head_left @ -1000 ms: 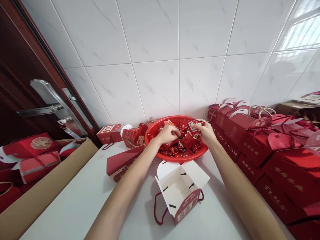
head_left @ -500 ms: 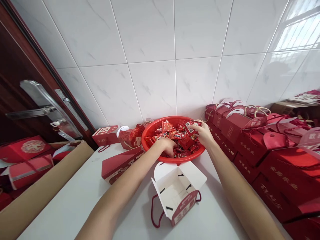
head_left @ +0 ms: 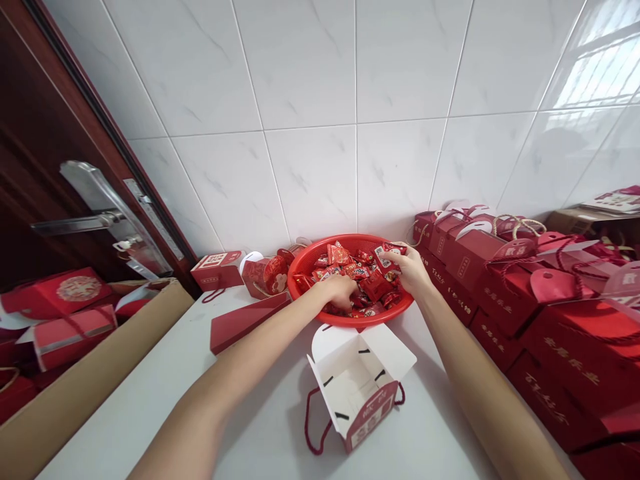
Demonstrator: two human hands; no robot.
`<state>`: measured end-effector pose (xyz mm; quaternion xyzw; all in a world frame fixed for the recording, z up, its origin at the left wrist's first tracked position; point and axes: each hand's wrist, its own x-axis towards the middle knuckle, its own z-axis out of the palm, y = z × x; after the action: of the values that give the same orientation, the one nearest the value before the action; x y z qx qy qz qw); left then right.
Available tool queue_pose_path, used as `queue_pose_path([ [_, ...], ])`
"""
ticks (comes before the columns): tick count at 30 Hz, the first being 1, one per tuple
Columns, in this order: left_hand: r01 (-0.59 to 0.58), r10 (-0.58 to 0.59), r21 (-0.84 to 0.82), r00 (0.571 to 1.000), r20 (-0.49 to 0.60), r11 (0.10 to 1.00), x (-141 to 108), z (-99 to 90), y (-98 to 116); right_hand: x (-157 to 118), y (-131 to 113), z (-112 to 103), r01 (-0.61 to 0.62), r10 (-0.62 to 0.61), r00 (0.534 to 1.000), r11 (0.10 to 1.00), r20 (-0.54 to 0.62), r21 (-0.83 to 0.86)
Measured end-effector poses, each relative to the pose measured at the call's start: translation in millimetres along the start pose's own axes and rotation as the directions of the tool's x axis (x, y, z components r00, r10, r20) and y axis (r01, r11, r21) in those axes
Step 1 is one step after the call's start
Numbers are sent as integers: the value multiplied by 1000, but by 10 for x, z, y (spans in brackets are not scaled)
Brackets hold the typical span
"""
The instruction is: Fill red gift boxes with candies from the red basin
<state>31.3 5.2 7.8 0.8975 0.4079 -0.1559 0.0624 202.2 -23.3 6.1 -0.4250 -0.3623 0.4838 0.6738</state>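
Note:
A red plastic basket (head_left: 350, 320) full of red-wrapped sweets (head_left: 356, 270) stands against the tiled wall. My left hand (head_left: 341, 292) reaches into it from the left, fingers curled down among the sweets; what they grip is hidden. At the basket's right side, my right hand (head_left: 411, 268) has its fingers closed on a red packet (head_left: 387, 259) with white lettering. In front of the basket sits an open box (head_left: 353, 383), white inside and red outside, its flaps spread and dark red cord handles hanging at its sides.
Stacked red boxes (head_left: 505, 293) fill the right side. Left of the basket are a long red box (head_left: 240, 323) and smaller decorated ones (head_left: 217, 270). A cardboard carton (head_left: 100, 350) with red boxes stands at the left, below a door handle (head_left: 75, 223).
The whole view has shifted slightly, with things now a little further right. Both hands remain at the basket, and my right hand still has the packet.

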Motion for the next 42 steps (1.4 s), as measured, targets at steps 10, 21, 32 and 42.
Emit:
queue_pose_path([
  [10, -247, -193, -637, 819, -540, 731, 113, 18, -346, 37, 41, -26, 18, -18, 1000, 1000, 14, 4],
  [21, -339, -232, -715, 788, -571, 611, 206, 93, -434, 28, 28, -23, 17, -17, 1000, 1000, 16, -26],
  [32, -219, -272, -697, 809, -520, 683, 175, 52, -385, 28, 28, -21, 25, -24, 999, 999, 47, -24],
  [42, -186, 49, -468, 956, -289, 864, -191, -122, -166, -40, -32, 18, -5, 6, 1000, 999, 9, -33],
])
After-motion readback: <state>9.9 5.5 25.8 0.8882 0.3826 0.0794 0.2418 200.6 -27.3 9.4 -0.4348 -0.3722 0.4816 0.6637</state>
